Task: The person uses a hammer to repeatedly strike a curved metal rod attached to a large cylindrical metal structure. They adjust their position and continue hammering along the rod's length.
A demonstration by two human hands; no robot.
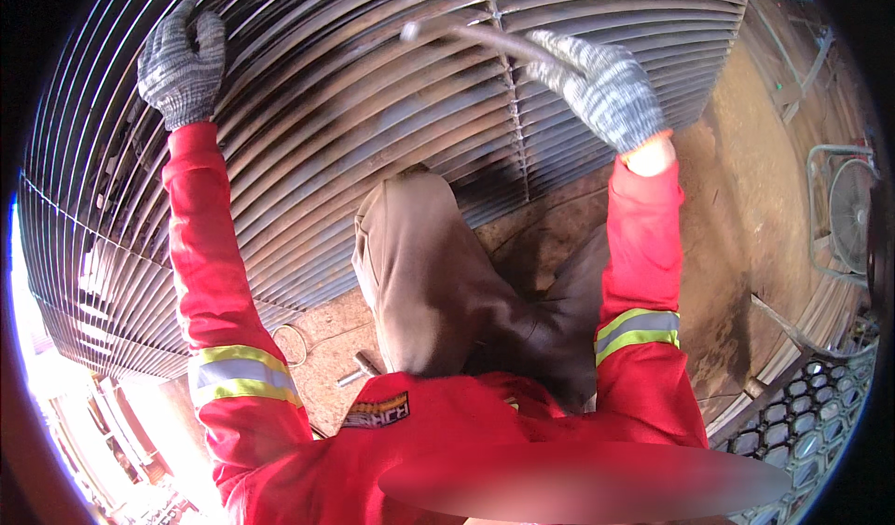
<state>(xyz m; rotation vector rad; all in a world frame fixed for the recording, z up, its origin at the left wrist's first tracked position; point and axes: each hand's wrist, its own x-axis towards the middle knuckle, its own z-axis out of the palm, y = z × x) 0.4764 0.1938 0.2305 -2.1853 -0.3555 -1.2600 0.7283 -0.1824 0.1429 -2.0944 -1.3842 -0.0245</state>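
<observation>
Metal rod [471, 35] clamped in my right hand [601, 87], fingers wrapped around it, my left hand [182, 59] gripping the curved bar grating [373, 105]

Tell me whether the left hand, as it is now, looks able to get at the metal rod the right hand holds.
Probably yes. The left hand grips the curved metal grating well off to the side, and nothing but open grating lies between it and the rod in the right hand. It would have to let go first.

Your left hand [183, 61], gloved in grey knit, is raised with arm extended and fingers curled closed in a grip. Your right hand [601, 85], likewise gloved, is raised, fist closed, wrist bare above the red sleeve.
</observation>
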